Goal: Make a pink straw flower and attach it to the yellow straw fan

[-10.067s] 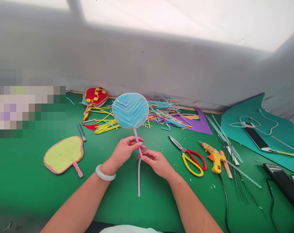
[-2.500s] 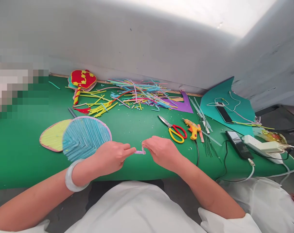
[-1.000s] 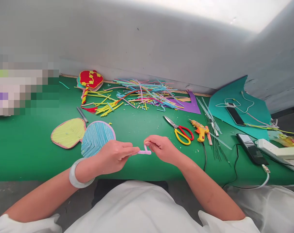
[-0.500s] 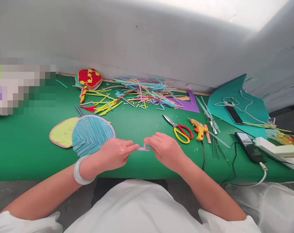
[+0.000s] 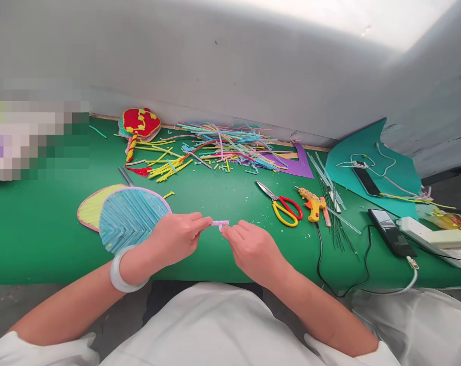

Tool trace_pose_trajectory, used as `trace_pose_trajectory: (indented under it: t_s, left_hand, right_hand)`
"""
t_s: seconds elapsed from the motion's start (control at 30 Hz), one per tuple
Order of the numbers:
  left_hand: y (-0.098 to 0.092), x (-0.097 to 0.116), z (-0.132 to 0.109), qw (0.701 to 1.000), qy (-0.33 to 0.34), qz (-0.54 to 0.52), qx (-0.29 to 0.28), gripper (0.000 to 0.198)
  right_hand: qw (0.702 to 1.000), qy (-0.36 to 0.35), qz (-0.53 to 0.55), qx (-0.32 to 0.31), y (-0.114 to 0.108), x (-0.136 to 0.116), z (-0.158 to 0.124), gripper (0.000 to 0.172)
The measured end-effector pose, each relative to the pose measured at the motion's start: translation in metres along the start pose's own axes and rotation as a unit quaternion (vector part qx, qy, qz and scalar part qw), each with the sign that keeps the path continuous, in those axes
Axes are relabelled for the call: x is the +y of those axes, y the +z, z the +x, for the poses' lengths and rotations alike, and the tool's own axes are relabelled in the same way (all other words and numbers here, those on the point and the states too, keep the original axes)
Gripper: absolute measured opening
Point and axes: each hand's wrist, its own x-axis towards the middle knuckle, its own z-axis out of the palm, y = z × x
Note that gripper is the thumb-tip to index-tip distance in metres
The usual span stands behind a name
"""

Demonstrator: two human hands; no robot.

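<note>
A round fan (image 5: 133, 216) covered in rows of blue pipe cleaner, with a pink edge, lies tilted behind my left wrist. My left hand (image 5: 177, 234) is closed in a pinch on a short handle (image 5: 216, 223) wrapped in pink, which pokes out to the right past my fingertips. The handle's join to the fan is hidden by the hand. At its right end, my right hand (image 5: 255, 249) pinches the pink pipe cleaner (image 5: 221, 228), which bends round the handle's tip. Beneath the blue fan lies a yellow-green leaf-shaped piece (image 5: 89, 211) with a pink edge.
Loose coloured pipe cleaners (image 5: 226, 145) lie heaped along the wall, near a red fan (image 5: 141, 122). To the right are scissors (image 5: 285, 209), a yellow glue gun (image 5: 312, 203), thin wires (image 5: 337, 223), a phone (image 5: 392, 231) and a white power strip (image 5: 432, 236) with cables.
Both hands and the pink-wrapped handle have shifted slightly left. The right fingers have dropped from above the handle to below it, taking the pipe cleaner's strand down; the blue fan has moved left.
</note>
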Motion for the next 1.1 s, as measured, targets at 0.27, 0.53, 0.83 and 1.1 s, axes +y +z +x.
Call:
trace_pose_trajectory:
  t_s: [0.27,0.53,0.83,1.1]
  left_hand:
    - [-0.015,0.005,0.000,0.989,0.091,-0.120,0.013,0.033]
    - [0.001,0.007,0.002,0.997,-0.055,-0.055,0.020,0.028]
    - [-0.013,0.007,0.003,0.992,0.077,-0.062,-0.082,0.036]
    - [-0.005,0.003,0.004,0.989,-0.040,-0.142,-0.007,0.028]
  right_hand:
    - [0.953,0.074,0.292,-0.042,-0.004,0.029,0.014,0.023]
    - [0.984,0.081,0.142,0.068,0.029,-0.013,-0.010,0.025]
    - [0.989,0.036,0.145,-0.017,-0.012,0.025,0.007,0.024]
    - [0.876,0.269,0.399,-0.027,0.029,0.000,-0.002,0.024]
